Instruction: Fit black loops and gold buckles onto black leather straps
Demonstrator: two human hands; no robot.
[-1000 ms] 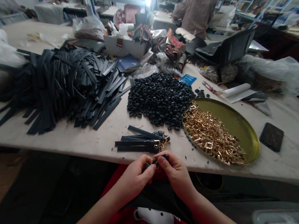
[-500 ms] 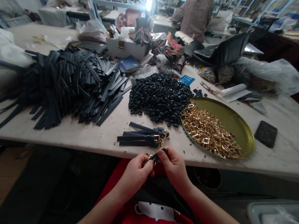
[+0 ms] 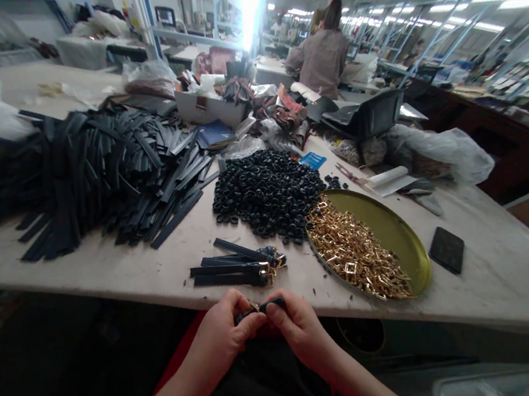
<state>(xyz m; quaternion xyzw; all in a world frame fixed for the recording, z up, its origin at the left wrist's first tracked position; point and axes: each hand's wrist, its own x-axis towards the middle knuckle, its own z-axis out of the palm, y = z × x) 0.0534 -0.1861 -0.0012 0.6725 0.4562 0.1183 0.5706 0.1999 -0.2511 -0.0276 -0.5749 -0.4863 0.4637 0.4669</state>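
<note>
My left hand (image 3: 226, 333) and my right hand (image 3: 296, 328) meet just below the table's near edge, both pinched on a black strap (image 3: 258, 308) with a small gold buckle between the fingertips. On the table right above them lie a few finished black straps with gold buckles (image 3: 236, 269). Further back sits a heap of black rings (image 3: 266, 194). To the right a round gold tray (image 3: 403, 235) holds many gold buckles (image 3: 352, 254). A big pile of plain black straps (image 3: 88, 173) fills the left of the table.
A black wallet-like pad (image 3: 446, 250) lies right of the tray. Scissors (image 3: 349, 175), a blue card (image 3: 312, 160), plastic bags (image 3: 443, 148) and a white box (image 3: 208, 106) crowd the far side. A person (image 3: 322, 60) sits with their back turned beyond the table.
The view has tilted up and shifted, so the table sits lower left in frame. My hands stay together on the strap and buckle, fingers working slightly.
</note>
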